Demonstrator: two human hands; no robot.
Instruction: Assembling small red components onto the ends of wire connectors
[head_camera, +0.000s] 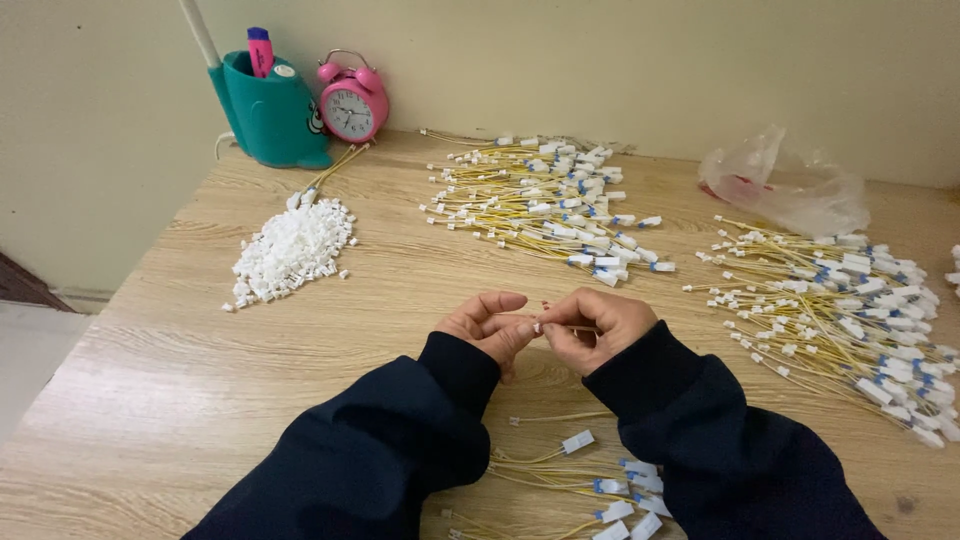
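Left hand (487, 322) and right hand (596, 326) pinch one thin wire (560, 327), fingers nearly closed. Risk: tiny white plug (537, 326) slips, lost among the wires (575, 475) below.

Mostly wood and plastic on this bench

Table (400, 290) is matt light wood-grain, white connector pile (293, 250) looks like hard matt plastic, the clock (352, 103) is glossy pink, the bag (785, 185) thin crinkly clear plastic, and the sleeves (400, 440) soft dark cloth.
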